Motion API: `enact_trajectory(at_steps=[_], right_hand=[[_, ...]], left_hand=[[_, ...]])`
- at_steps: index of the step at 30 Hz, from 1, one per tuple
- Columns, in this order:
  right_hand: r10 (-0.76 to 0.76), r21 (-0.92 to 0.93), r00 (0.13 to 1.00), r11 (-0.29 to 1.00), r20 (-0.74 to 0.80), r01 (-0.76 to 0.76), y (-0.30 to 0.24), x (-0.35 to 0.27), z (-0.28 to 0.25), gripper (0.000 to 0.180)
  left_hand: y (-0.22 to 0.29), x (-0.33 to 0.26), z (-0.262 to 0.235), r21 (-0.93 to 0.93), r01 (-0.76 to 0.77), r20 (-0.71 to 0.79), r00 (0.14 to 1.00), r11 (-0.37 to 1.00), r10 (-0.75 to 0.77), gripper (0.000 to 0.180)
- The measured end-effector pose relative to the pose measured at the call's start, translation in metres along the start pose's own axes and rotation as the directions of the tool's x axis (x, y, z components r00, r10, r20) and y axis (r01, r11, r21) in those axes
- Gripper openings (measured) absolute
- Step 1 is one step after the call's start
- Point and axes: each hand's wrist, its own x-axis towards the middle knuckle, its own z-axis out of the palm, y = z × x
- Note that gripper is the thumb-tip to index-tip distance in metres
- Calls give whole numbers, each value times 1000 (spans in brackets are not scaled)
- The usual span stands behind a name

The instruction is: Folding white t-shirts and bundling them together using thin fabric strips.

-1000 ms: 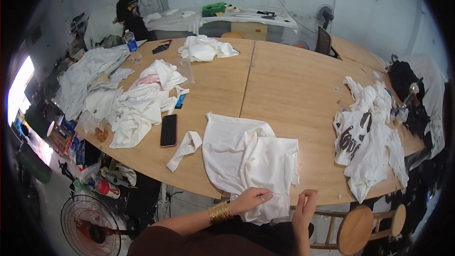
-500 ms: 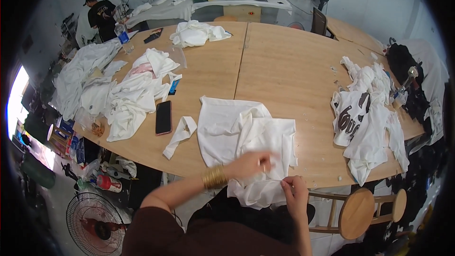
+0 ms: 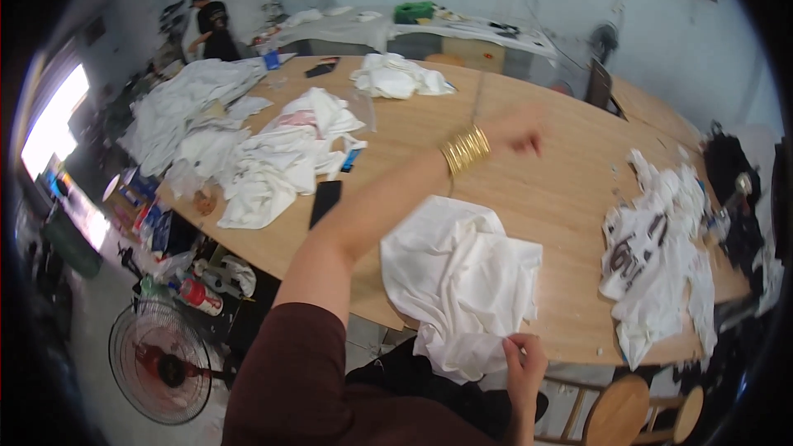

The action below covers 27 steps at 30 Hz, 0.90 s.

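Note:
A white cloth garment [image 3: 462, 281] lies bunched at the table's near edge, and its lower part hangs over toward my lap. My right hand [image 3: 527, 359] pinches the garment's near right edge between thumb and fingertips. Above the table's middle, well away from the cloth, my left hand [image 3: 519, 130] is raised with the arm stretched out and gold bangles [image 3: 465, 149] on the wrist. Its fingers look curled together but are blurred by motion. Whatever may be between them is too small to make out. Left of the garment, a dark phone [image 3: 325, 203] is partly covered by my forearm.
Piles of white garments lie on the left [image 3: 268, 173], at the back [image 3: 396, 76] and on the right [image 3: 657, 256] of the table [image 3: 562, 173]. A floor fan [image 3: 161, 363] stands at lower left, wooden stools [image 3: 618, 413] at lower right. A person [image 3: 213, 25] stands far left.
My left hand has swung up and away from the garment, over the table. My right hand keeps its pinch on the cloth. The view has shifted, and my forearm now hides the cloth strip.

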Motion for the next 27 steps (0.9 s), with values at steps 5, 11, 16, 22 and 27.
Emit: enact_trajectory(at_steps=[5,11,16,22,27], right_hand=[[119,156,987,983,-110,-101,21,-8,-3,5],[145,127,989,981,-5,-143,9,-9,-14,6],[137,154,990,978,27,-139,18,-9,-12,6],[116,80,991,990,64,-121,0,-10,-11,8],[154,10,971,987,181,-158,6,-12,-20,12]], left_hand=[[-77,-109,105,183,-264,576,809,947,114,45],[-130,-213,171,138,-39,329,944,990,-9,36],[-115,-230,168,57,37,206,977,998,-49,29],[-122,-234,168,29,-1,120,993,1000,-3,23],[-121,-236,173,3,24,101,995,1000,-25,22]])
